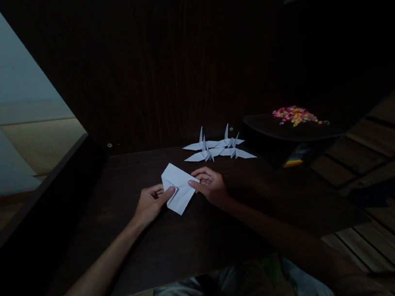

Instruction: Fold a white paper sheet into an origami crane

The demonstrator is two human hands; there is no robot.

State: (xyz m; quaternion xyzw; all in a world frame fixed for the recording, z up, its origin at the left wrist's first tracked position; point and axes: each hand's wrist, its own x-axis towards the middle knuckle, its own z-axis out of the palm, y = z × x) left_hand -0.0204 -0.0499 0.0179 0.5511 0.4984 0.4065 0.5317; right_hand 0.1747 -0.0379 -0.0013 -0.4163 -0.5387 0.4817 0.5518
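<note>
A partly folded sheet of white paper (182,182) is held up between my two hands, above the dark wooden surface. My left hand (152,201) pinches its left edge, thumb on top near a folded flap and fingers behind. At the right corner, my right hand (210,184) grips the paper between thumb and curled fingers. Just beyond, several white folded paper cranes (207,154) stand close together with their wings spread, near the upright back panel.
A dark wooden desk (143,263) lies under my hands, with a raised side board (38,214) on the left. Small pink and yellow pieces (296,115) lie heaped on a curved shelf (263,124) at right. Wooden slats (393,208) show beyond the right edge.
</note>
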